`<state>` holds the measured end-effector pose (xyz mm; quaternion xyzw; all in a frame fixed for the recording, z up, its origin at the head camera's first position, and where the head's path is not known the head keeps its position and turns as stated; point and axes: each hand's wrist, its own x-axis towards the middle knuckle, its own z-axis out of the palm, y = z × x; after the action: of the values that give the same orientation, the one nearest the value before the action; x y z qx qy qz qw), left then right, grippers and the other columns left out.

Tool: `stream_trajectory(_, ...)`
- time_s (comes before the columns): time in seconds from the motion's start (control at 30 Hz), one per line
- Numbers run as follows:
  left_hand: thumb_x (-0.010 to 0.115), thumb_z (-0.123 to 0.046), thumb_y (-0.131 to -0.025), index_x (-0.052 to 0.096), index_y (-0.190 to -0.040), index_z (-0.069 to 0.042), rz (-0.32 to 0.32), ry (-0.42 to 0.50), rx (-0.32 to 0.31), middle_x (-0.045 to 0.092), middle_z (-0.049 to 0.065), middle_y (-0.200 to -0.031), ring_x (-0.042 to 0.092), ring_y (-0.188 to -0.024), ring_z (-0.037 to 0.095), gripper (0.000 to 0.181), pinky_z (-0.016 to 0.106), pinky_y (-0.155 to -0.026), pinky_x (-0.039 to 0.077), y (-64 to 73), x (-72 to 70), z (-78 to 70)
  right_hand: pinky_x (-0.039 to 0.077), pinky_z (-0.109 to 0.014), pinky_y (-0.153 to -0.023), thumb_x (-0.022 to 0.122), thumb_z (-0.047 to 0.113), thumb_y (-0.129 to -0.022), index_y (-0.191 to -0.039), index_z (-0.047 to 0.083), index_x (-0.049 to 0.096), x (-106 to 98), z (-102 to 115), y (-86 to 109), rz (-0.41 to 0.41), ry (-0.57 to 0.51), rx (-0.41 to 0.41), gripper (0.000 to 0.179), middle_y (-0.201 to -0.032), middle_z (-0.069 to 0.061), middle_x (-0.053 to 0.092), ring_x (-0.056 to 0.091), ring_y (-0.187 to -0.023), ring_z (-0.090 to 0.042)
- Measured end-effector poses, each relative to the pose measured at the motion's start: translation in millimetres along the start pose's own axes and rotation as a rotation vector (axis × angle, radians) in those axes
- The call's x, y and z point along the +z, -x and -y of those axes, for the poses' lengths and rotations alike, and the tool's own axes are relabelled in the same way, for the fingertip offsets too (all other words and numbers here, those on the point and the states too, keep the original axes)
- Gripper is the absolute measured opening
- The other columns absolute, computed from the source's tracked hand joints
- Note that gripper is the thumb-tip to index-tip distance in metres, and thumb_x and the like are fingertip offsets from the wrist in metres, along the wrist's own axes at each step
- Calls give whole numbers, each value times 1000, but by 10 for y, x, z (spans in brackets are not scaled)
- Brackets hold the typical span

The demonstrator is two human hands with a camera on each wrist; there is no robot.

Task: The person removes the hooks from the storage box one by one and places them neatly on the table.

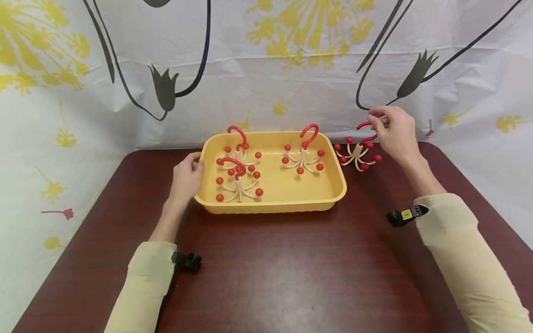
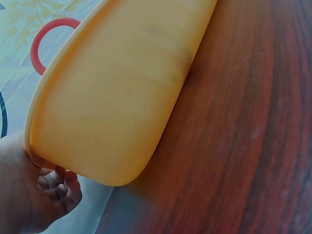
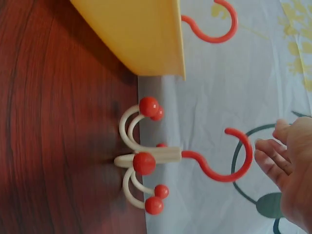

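My left hand (image 1: 186,178) grips the left rim of a yellow plastic tray (image 1: 270,204), its fingers curled under the edge in the left wrist view. Inside the tray stand three multi-arm hook hangers, each with a red hook and cream arms tipped by red balls: one front left (image 1: 239,185), one behind it (image 1: 238,155) and one at the right (image 1: 304,155). Outside the tray, a fourth such hanger (image 3: 168,154) stands upright on the table. Close by its hook is my right hand (image 1: 395,132), fingers loosely bent, a gap between fingertips and hook in the right wrist view.
The dark red wooden table (image 1: 291,268) carries the tray near its back edge. Behind hangs a white sheet (image 1: 250,92) printed with yellow and grey flowers. A black camera (image 1: 187,261) sits on the left wrist and another camera (image 1: 405,216) on the right.
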<state>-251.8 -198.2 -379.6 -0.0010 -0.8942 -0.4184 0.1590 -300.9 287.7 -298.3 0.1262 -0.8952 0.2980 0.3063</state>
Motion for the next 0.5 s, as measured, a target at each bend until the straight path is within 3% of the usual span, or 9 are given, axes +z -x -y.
stream_trajectory(0.4,49,-14,-105,57,-137,3,-2,-2,-3,63,21,-96,61,-88,34,38,44,-81,50,-7,-2,5,40,-6,-70,66,11,-98,-116,-1,71,190,240,-16,54,-64,-91,23,-103,-17,68,48,-74,20)
stream_trajectory(0.5,49,-15,-105,56,-138,3,2,-1,-8,63,21,-96,60,-88,33,38,44,-81,50,-8,-1,10,40,-7,-68,65,12,-99,-118,-1,70,249,311,-26,102,-65,-96,24,-104,-16,68,61,-77,5)
